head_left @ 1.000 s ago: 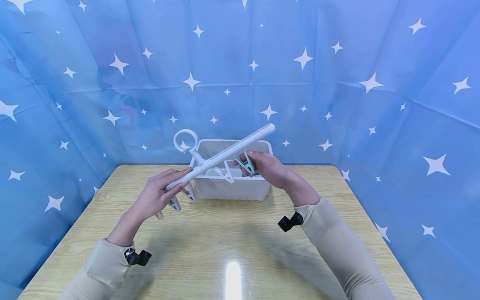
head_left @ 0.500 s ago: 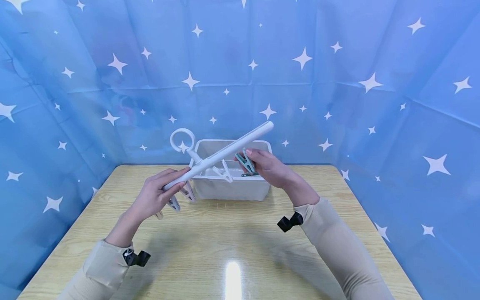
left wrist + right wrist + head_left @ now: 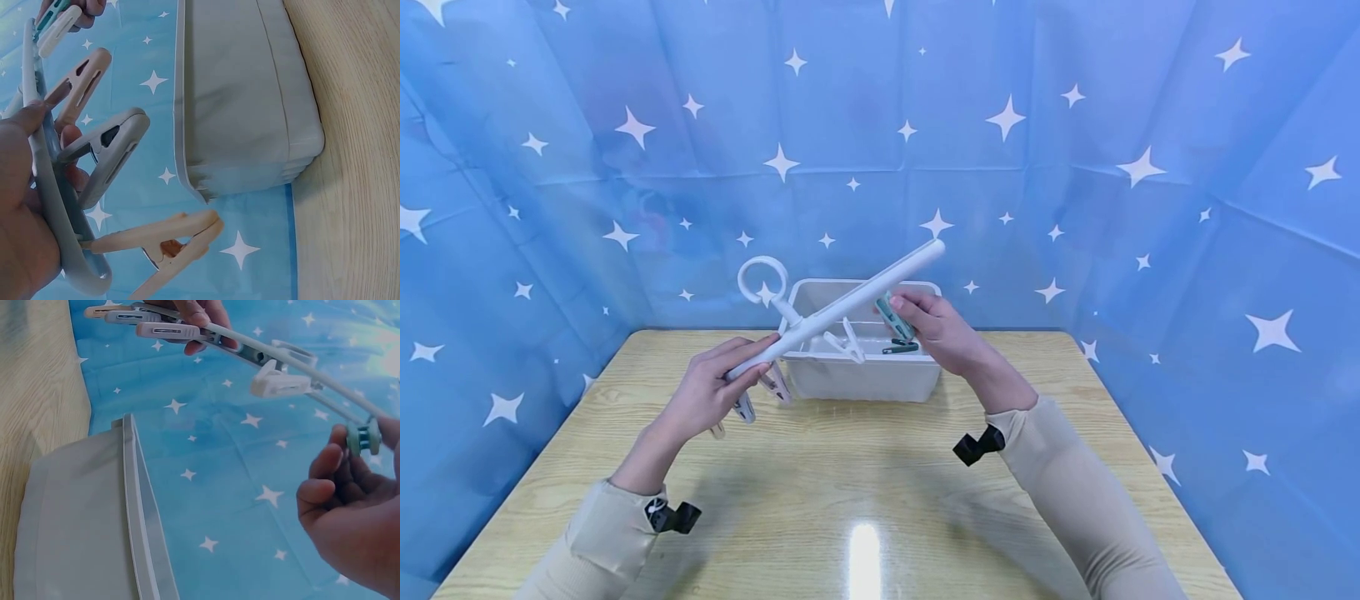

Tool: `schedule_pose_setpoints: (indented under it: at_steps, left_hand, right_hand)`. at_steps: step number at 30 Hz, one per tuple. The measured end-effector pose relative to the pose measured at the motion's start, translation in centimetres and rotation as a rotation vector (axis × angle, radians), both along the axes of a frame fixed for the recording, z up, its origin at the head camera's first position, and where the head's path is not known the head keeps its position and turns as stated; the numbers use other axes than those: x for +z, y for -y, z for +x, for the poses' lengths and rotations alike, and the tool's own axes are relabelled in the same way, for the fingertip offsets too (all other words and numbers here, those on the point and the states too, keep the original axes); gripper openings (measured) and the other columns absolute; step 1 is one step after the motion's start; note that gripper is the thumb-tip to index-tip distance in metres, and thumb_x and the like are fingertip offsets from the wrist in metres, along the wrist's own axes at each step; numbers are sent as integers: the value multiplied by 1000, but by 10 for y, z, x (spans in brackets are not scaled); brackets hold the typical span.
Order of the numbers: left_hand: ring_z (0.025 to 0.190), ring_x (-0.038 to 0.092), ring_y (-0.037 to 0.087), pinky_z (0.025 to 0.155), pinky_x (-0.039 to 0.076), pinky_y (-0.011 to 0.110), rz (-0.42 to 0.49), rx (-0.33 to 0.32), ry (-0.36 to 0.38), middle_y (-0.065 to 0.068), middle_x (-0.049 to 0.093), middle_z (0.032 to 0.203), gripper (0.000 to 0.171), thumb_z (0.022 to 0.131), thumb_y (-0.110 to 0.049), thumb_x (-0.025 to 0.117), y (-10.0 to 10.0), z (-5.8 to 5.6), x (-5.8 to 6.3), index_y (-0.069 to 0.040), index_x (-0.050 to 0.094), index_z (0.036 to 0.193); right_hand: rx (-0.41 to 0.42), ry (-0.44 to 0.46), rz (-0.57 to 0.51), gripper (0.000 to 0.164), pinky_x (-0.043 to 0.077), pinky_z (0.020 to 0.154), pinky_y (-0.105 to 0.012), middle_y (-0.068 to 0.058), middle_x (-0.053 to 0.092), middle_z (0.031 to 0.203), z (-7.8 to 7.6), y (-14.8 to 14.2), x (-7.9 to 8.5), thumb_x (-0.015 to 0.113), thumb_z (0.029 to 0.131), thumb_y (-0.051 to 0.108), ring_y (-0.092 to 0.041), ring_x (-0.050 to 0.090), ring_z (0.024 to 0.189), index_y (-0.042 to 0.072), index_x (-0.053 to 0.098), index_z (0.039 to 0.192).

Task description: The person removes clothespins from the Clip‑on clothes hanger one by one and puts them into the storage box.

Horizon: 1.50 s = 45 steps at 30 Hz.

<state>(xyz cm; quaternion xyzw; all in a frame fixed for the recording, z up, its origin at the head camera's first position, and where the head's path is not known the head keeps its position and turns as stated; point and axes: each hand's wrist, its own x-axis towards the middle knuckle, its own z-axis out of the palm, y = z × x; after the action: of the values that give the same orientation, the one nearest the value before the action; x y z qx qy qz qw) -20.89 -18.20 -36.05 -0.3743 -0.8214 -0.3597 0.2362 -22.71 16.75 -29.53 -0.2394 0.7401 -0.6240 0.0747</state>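
Hanger (image 3: 850, 303) slants above the bin (image 3: 865, 383), its lower end grasped by the left grip (image 3: 707, 383); the right grip (image 3: 938, 329) pinches a green clip (image 3: 897, 322). A steady hanger and light pressure should best control the clip.

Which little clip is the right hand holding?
The teal clip, the only one in the right hand. The white clip, pink clip, grey clip and beige clip sit elsewhere along the hanger.

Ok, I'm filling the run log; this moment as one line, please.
left hand: grips white hanger | right hand: pinches teal clip, attachment unclear | white bin: on table | dark green clip: inside bin
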Motion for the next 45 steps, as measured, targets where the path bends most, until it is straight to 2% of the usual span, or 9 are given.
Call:
schedule_pose_setpoints:
  at_steps: [3, 6, 13, 17, 25, 34, 40, 45]
  left_hand:
    - [62, 48, 0, 54, 41, 18, -4, -3, -3, 3, 70, 105, 53, 92, -1, 69, 0, 0, 0, -19, 60, 140]
    - [61, 47, 0, 53, 41, 17, -9, -3, 0, 2, 69, 105, 53, 92, -1, 69, 1, 0, 0, -19, 60, 140]
    - [65, 55, 2, 55, 45, 20, 3, 4, 16, 1, 69, 102, 53, 92, 0, 68, 0, 1, -1, -20, 60, 140]
    - [66, 56, 2, 55, 46, 20, 13, 3, 22, 0, 69, 101, 52, 91, 0, 69, 0, 1, -2, -19, 61, 139]
    - [65, 57, 4, 54, 46, 17, 29, -10, 30, 0, 68, 100, 50, 91, 1, 69, 0, 2, -1, -16, 62, 138]
    - [65, 54, 1, 54, 44, 18, 5, 9, 9, 1, 69, 100, 53, 92, 0, 68, 1, -1, -1, -19, 60, 141]
    - [64, 56, 5, 55, 44, 18, 12, 13, 19, -2, 68, 100, 53, 92, 0, 68, 1, -2, -2, -20, 60, 140]
    - [65, 53, 2, 55, 44, 19, -7, 27, 6, -2, 69, 100, 54, 92, -1, 69, 2, -1, -2, -21, 60, 141]
  right_hand:
    - [-49, -27, 1, 35, 41, 76, -29, -6, 53, 92, 0, 1, -1, 46, 107, 27, -24, 46, 82, -1, 59, 124]
    - [-78, -37, -5, 31, 34, 68, -28, -3, 44, 81, -1, 1, -2, 49, 106, 27, -20, 37, 72, 1, 59, 118]
    - [-136, -86, 7, 32, 32, 66, -27, -1, 43, 79, -1, 3, -3, 53, 104, 29, -17, 36, 70, 1, 60, 118]
    - [-188, -137, 30, 31, 34, 66, -26, 0, 47, 80, -1, 4, -5, 56, 103, 27, -15, 39, 72, 2, 64, 119]
    - [-236, -226, 71, 25, 34, 64, -25, -2, 49, 80, -2, 6, -6, 57, 103, 26, -16, 41, 71, 5, 66, 112]
    - [-274, -314, 94, 26, 36, 61, -23, -6, 54, 82, -2, 9, -3, 60, 101, 21, -16, 43, 68, 0, 67, 113]
    - [-295, -345, 145, 26, 38, 62, -24, -13, 60, 89, -2, 8, -2, 61, 101, 21, -20, 47, 71, 1, 68, 116]
    - [-315, -364, 185, 25, 39, 62, -25, -15, 62, 89, -1, 8, -1, 62, 101, 23, -22, 48, 73, 4, 69, 114]
